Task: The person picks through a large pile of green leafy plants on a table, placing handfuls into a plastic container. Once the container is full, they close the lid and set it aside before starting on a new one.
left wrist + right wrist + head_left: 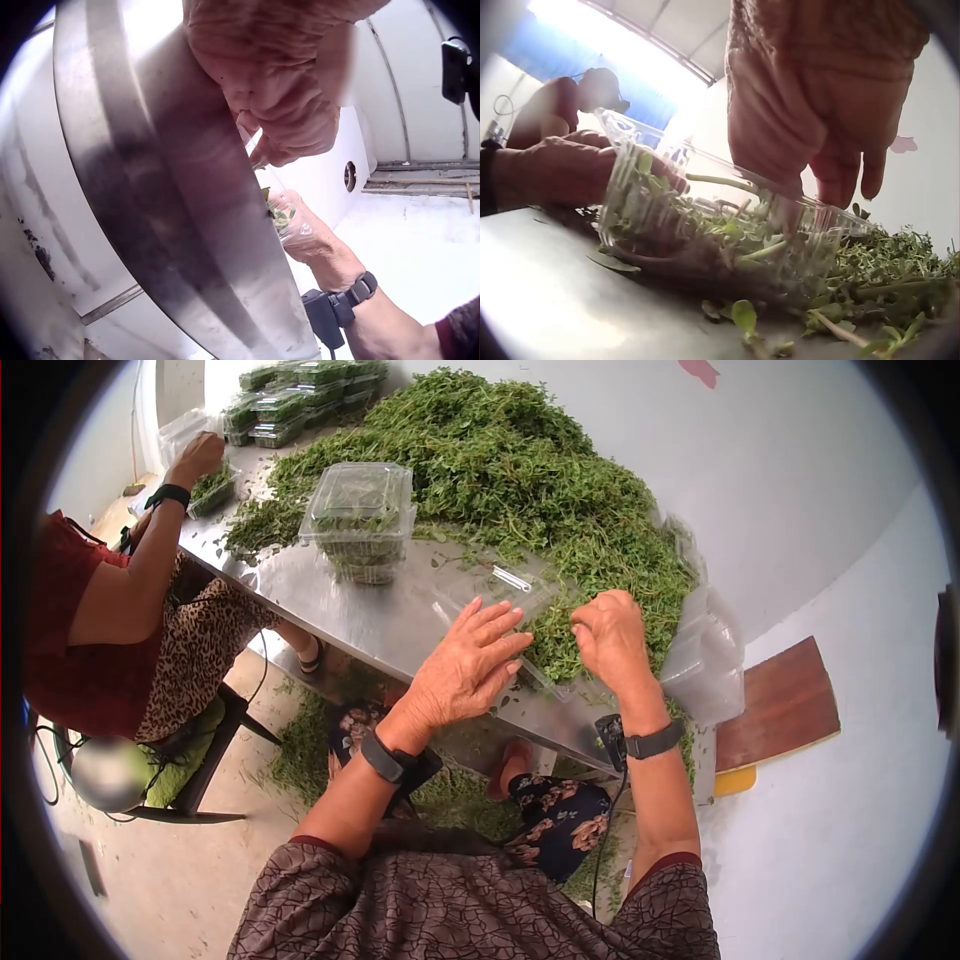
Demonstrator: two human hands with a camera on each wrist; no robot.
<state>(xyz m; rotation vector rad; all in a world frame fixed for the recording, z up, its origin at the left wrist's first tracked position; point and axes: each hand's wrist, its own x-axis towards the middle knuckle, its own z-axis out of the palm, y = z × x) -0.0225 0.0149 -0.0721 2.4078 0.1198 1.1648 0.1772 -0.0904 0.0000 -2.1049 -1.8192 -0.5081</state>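
Left hand [281, 82] at top, fingers curled down against the steel counter [172, 202] edge, touching a clear plastic container [281, 214] with green leaves inside. Right hand [311, 236] seen through the plastic, beyond that edge. Black wrist strap [352, 294] on the right forearm.

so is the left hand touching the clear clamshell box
Touching. In the head view the left hand lies flat on the clear clamshell box; the right wrist view shows its fingers against the box wall.

right fingertips [585, 628] hidden in herbs [520, 480]
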